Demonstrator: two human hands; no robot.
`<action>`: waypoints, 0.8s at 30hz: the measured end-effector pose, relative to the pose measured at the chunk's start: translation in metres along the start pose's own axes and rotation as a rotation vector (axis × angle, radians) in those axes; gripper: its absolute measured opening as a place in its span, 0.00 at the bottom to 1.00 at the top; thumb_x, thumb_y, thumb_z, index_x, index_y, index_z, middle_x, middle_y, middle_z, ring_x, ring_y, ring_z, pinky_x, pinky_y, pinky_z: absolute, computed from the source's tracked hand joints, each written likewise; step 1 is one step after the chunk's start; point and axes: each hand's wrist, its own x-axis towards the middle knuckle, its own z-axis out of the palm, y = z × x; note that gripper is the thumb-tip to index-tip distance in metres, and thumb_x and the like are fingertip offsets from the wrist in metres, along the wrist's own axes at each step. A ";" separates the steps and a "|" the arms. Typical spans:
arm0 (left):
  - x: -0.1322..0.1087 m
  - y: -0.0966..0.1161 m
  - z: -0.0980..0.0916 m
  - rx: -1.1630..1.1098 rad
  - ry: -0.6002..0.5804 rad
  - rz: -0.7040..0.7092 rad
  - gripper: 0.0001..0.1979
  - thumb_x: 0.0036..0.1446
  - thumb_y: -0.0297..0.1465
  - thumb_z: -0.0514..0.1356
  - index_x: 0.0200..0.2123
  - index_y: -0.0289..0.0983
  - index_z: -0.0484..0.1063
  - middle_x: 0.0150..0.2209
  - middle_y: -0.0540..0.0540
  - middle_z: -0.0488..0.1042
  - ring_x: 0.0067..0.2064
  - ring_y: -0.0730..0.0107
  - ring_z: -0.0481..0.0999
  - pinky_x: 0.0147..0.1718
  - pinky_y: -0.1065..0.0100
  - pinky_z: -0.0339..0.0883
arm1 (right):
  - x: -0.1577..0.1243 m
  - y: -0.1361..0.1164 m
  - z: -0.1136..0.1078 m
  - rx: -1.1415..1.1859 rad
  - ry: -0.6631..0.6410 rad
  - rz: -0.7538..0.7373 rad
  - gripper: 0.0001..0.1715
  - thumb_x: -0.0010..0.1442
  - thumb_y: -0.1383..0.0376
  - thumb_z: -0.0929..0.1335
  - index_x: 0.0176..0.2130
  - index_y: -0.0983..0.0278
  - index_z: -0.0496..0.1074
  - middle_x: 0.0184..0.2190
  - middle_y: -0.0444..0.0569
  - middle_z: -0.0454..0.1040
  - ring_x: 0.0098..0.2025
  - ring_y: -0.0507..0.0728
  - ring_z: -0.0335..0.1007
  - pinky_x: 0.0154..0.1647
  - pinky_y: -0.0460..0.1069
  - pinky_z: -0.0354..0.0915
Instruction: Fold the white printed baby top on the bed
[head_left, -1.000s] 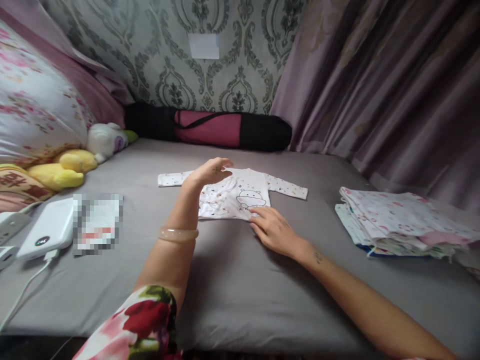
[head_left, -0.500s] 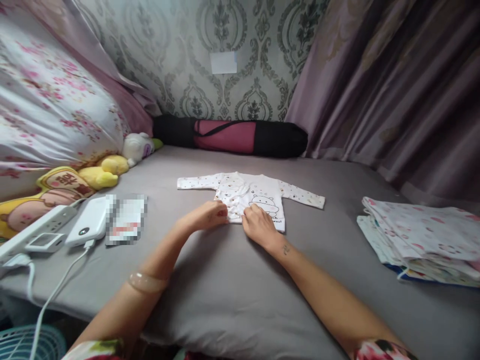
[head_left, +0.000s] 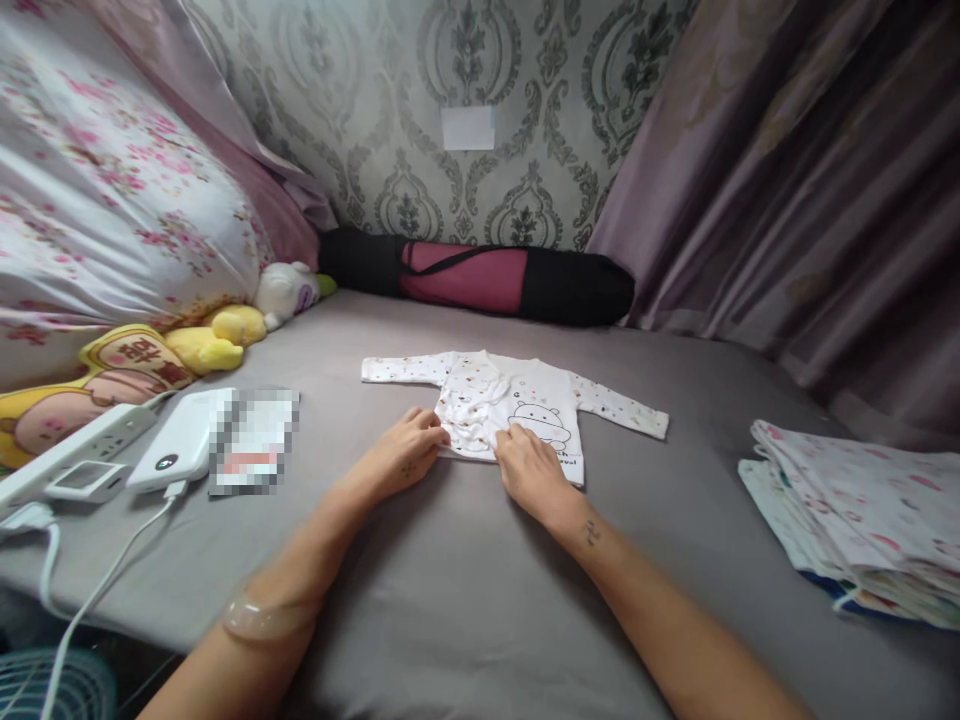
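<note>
A small white baby shirt (head_left: 495, 400) lies spread on the grey bed sheet (head_left: 450, 580), its patterned sleeves stretched out to both sides. An animal face is printed on its right half, while the left front is bunched into wrinkles. At the lower left corner my left hand (head_left: 409, 450) pinches the hem between thumb and fingers. My right hand (head_left: 531, 470) is closed on the middle of the lower edge, partly over the print; its fingertips are partly hidden.
Folded baby clothes (head_left: 862, 510) are stacked at the right. On the left lie a white power bank (head_left: 184, 440) with a cable, a power strip (head_left: 82, 450) and a blurred packet (head_left: 255, 440). Plush toys (head_left: 217, 340) sit behind them. A long black-and-red bag (head_left: 472, 275) rests against the wall.
The left hand has shifted slightly to the lower left corner of the shirt, uncovering more of its wrinkled front. The right hand stays at the hem. The whole view has shifted a little.
</note>
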 end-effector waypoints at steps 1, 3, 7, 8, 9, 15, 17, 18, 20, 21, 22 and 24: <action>0.000 0.000 0.001 0.010 -0.011 -0.012 0.13 0.59 0.24 0.50 0.40 0.40 0.72 0.42 0.43 0.70 0.45 0.62 0.69 0.45 0.64 0.65 | 0.000 0.000 -0.002 0.001 -0.010 -0.003 0.13 0.63 0.74 0.60 0.43 0.63 0.70 0.41 0.57 0.70 0.44 0.62 0.68 0.40 0.51 0.63; -0.001 0.000 0.001 0.007 -0.048 -0.051 0.13 0.60 0.25 0.49 0.42 0.41 0.71 0.42 0.44 0.70 0.40 0.65 0.71 0.41 0.66 0.66 | 0.000 -0.001 -0.004 -0.002 -0.030 -0.001 0.14 0.61 0.76 0.61 0.43 0.63 0.70 0.42 0.57 0.70 0.44 0.62 0.68 0.40 0.51 0.63; -0.002 0.006 -0.003 0.006 -0.123 -0.092 0.14 0.59 0.24 0.48 0.42 0.41 0.70 0.43 0.45 0.69 0.35 0.68 0.73 0.37 0.68 0.65 | 0.003 0.002 -0.004 -0.003 -0.029 0.037 0.13 0.61 0.76 0.61 0.42 0.64 0.70 0.41 0.56 0.70 0.43 0.61 0.68 0.38 0.50 0.61; -0.002 0.007 -0.004 0.011 -0.132 -0.088 0.14 0.58 0.23 0.48 0.41 0.41 0.69 0.43 0.45 0.69 0.36 0.68 0.73 0.37 0.68 0.65 | 0.005 0.003 -0.003 0.007 -0.020 0.049 0.12 0.63 0.75 0.60 0.41 0.64 0.70 0.41 0.56 0.70 0.42 0.60 0.68 0.37 0.49 0.61; -0.002 0.008 -0.005 0.020 -0.138 -0.084 0.14 0.58 0.23 0.48 0.41 0.41 0.69 0.43 0.44 0.69 0.36 0.67 0.73 0.37 0.68 0.65 | 0.006 0.005 -0.002 0.023 -0.009 0.052 0.12 0.64 0.73 0.60 0.40 0.63 0.70 0.40 0.54 0.70 0.41 0.59 0.69 0.37 0.49 0.60; -0.004 0.009 -0.007 0.128 -0.148 -0.097 0.13 0.57 0.24 0.47 0.41 0.40 0.68 0.43 0.44 0.69 0.34 0.67 0.73 0.33 0.68 0.63 | 0.002 0.003 -0.002 0.081 0.066 -0.052 0.10 0.66 0.69 0.60 0.37 0.60 0.70 0.37 0.49 0.70 0.40 0.56 0.68 0.34 0.47 0.58; -0.006 0.009 -0.008 0.147 -0.143 -0.107 0.13 0.56 0.24 0.48 0.40 0.40 0.68 0.42 0.44 0.70 0.33 0.68 0.73 0.32 0.68 0.62 | -0.001 0.000 -0.003 0.088 0.052 -0.075 0.10 0.66 0.68 0.61 0.37 0.61 0.70 0.37 0.48 0.70 0.39 0.56 0.68 0.33 0.47 0.58; -0.006 0.009 -0.008 0.153 -0.143 -0.115 0.12 0.56 0.24 0.49 0.39 0.40 0.68 0.41 0.45 0.70 0.33 0.68 0.72 0.31 0.68 0.62 | -0.001 0.000 -0.004 0.103 0.039 -0.081 0.10 0.66 0.68 0.61 0.37 0.61 0.70 0.37 0.48 0.70 0.38 0.56 0.69 0.33 0.47 0.58; -0.007 0.009 -0.010 0.163 -0.145 -0.123 0.09 0.56 0.25 0.50 0.37 0.40 0.68 0.39 0.46 0.71 0.31 0.69 0.72 0.31 0.69 0.61 | 0.000 0.000 -0.006 0.154 0.025 -0.076 0.12 0.67 0.67 0.60 0.37 0.60 0.72 0.37 0.47 0.71 0.38 0.55 0.69 0.34 0.47 0.59; -0.007 0.010 -0.010 0.168 -0.143 -0.124 0.08 0.57 0.26 0.50 0.35 0.40 0.68 0.38 0.46 0.71 0.31 0.70 0.71 0.30 0.69 0.61 | 0.002 0.001 -0.007 0.181 0.035 -0.065 0.14 0.68 0.66 0.59 0.37 0.60 0.72 0.37 0.47 0.71 0.39 0.55 0.69 0.36 0.47 0.60; -0.007 0.010 -0.010 0.176 -0.131 -0.122 0.07 0.59 0.28 0.50 0.33 0.39 0.68 0.37 0.46 0.71 0.30 0.70 0.71 0.30 0.69 0.61 | 0.004 0.003 -0.006 0.203 0.060 -0.051 0.15 0.69 0.66 0.58 0.40 0.60 0.73 0.38 0.48 0.72 0.41 0.56 0.69 0.39 0.47 0.61; -0.006 0.009 -0.009 0.203 -0.069 -0.107 0.12 0.63 0.33 0.48 0.31 0.38 0.68 0.36 0.45 0.71 0.32 0.68 0.71 0.31 0.68 0.63 | 0.008 0.006 -0.003 0.211 0.136 -0.017 0.18 0.70 0.65 0.56 0.50 0.63 0.71 0.48 0.53 0.72 0.50 0.58 0.67 0.49 0.50 0.60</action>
